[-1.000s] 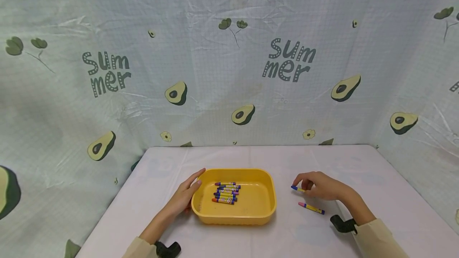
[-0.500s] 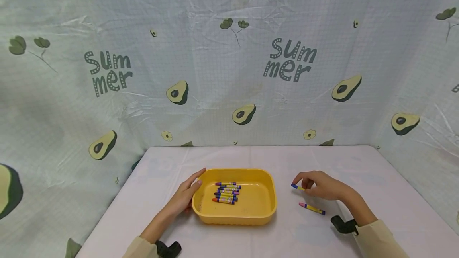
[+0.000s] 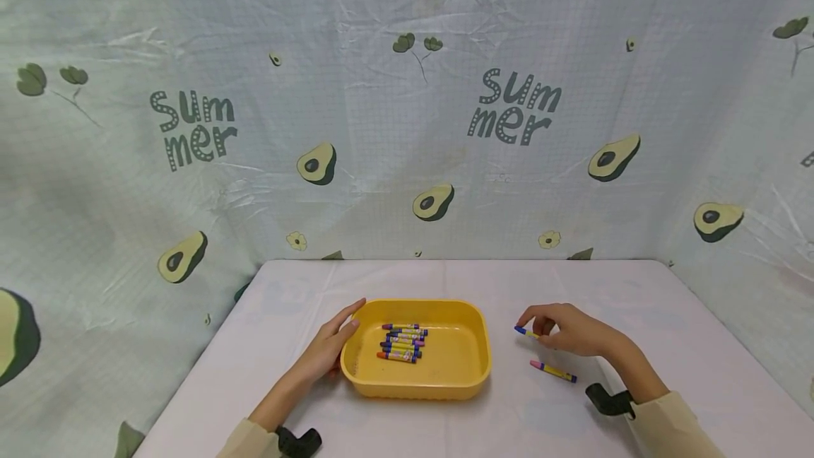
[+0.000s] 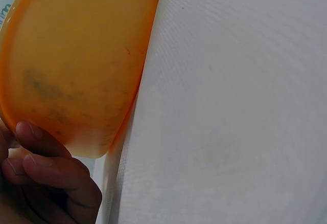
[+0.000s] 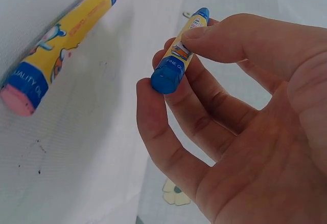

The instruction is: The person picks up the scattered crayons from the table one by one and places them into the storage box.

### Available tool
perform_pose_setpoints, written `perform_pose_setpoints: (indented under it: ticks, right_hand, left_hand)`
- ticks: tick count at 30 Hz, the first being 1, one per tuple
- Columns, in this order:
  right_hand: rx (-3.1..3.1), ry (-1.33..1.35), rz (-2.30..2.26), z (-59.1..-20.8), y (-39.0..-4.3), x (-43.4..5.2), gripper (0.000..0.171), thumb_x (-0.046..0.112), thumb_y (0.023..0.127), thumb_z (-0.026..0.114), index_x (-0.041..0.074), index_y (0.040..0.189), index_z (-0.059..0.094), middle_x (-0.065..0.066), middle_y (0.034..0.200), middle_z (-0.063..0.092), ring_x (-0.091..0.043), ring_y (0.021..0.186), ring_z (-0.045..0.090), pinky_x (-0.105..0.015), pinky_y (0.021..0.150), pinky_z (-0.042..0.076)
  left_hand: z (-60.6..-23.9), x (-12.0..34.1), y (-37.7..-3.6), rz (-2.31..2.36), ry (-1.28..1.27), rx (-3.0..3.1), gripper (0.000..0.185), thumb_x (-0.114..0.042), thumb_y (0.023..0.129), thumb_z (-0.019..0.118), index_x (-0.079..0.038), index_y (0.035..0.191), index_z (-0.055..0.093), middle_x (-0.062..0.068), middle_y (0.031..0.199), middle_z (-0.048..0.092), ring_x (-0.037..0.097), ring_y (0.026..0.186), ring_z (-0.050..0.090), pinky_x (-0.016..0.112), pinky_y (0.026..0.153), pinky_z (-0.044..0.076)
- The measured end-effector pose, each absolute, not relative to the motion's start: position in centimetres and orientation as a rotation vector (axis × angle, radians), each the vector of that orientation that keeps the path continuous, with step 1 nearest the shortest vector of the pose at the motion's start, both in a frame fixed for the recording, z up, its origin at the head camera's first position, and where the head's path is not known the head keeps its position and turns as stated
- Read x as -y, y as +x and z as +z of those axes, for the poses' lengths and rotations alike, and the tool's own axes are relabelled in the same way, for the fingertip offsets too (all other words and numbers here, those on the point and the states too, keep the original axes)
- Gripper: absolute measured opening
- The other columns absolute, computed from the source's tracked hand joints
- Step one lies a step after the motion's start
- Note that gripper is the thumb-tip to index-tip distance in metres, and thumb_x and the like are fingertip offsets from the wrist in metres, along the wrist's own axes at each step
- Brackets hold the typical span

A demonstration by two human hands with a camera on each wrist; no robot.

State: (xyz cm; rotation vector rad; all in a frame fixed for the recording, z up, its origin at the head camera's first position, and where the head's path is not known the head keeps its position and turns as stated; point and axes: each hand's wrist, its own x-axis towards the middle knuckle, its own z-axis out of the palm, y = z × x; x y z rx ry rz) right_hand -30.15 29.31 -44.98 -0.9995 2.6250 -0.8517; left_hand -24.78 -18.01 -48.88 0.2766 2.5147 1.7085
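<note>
A yellow tray (image 3: 478,359) sits mid-table with several crayons (image 3: 403,342) lying in its left half. My left hand (image 3: 331,345) rests against the tray's left rim, fingers laid along the tray's outer wall (image 4: 76,81). My right hand (image 3: 566,331) pinches a blue-tipped yellow crayon (image 5: 179,60) between thumb and fingers, just above the table to the right of the tray; the blue crayon (image 3: 525,331) sticks out to the left of the hand. A pink-tipped yellow crayon (image 3: 553,371) lies loose on the table in front of that hand, and the pink crayon (image 5: 56,45) shows at the upper left in the right wrist view.
The white table (image 3: 445,281) is walled on three sides by an avocado-print cloth (image 3: 407,126). Black wrist mounts (image 3: 607,399) sit on both forearms near the table's front edge.
My right hand has lifted the blue crayon slightly off the table. The left hand and tray have stayed put.
</note>
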Motion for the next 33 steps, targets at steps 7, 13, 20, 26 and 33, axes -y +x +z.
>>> perform_pose_setpoints:
  ticks: [7,13,20,26,33]
  right_hand:
    - [-2.626,-1.014,-0.85,-44.8,-30.1,-29.0,0.033,0.002,0.092,0.066,0.013,0.123,0.069,-0.005,0.1,0.067,-0.006,0.088,0.059,-0.027,0.079,0.056]
    - [-2.636,-1.043,-0.838,-44.3,-30.1,-28.9,0.032,0.003,0.093,0.066,0.014,0.123,0.069,-0.006,0.1,0.067,-0.005,0.088,0.059,-0.027,0.079,0.056]
    - [-2.65,-1.057,-0.846,-44.0,-30.1,-28.8,0.032,0.003,0.094,0.066,0.013,0.124,0.068,-0.007,0.101,0.067,-0.006,0.089,0.059,-0.028,0.079,0.056]
    - [-2.632,-1.067,-0.85,-43.8,-30.1,-27.9,0.031,0.004,0.094,0.066,0.013,0.124,0.068,-0.009,0.102,0.068,-0.007,0.09,0.06,-0.027,0.077,0.056]
    - [-2.675,-1.125,-0.783,-41.9,-30.6,-26.3,0.031,0.004,0.094,0.065,0.017,0.123,0.069,-0.003,0.099,0.068,-0.009,0.091,0.06,-0.025,0.076,0.055]
  left_hand:
    - [-48.9,18.0,-24.7,1.728,0.269,-2.507,0.053,-0.039,0.112,0.041,-0.025,0.163,0.034,0.026,0.122,0.064,0.012,0.044,0.039,0.024,0.043,0.038]
    - [-48.8,18.0,-24.8,1.725,0.27,-2.514,0.051,-0.037,0.113,0.039,-0.027,0.163,0.034,0.025,0.117,0.064,0.012,0.044,0.04,0.024,0.043,0.039]
    - [-48.7,17.9,-25.0,1.706,0.268,-2.547,0.049,-0.036,0.114,0.035,-0.026,0.162,0.036,0.026,0.134,0.06,0.011,0.045,0.039,0.024,0.044,0.038]
    - [-48.9,17.7,-24.8,1.702,0.243,-2.535,0.049,-0.035,0.114,0.035,-0.025,0.162,0.036,0.02,0.154,0.048,0.012,0.048,0.039,0.025,0.045,0.037]
    - [-48.9,17.5,-24.8,1.718,0.239,-2.529,0.05,-0.035,0.114,0.035,-0.023,0.163,0.035,0.02,0.152,0.049,0.013,0.048,0.039,0.025,0.044,0.037]
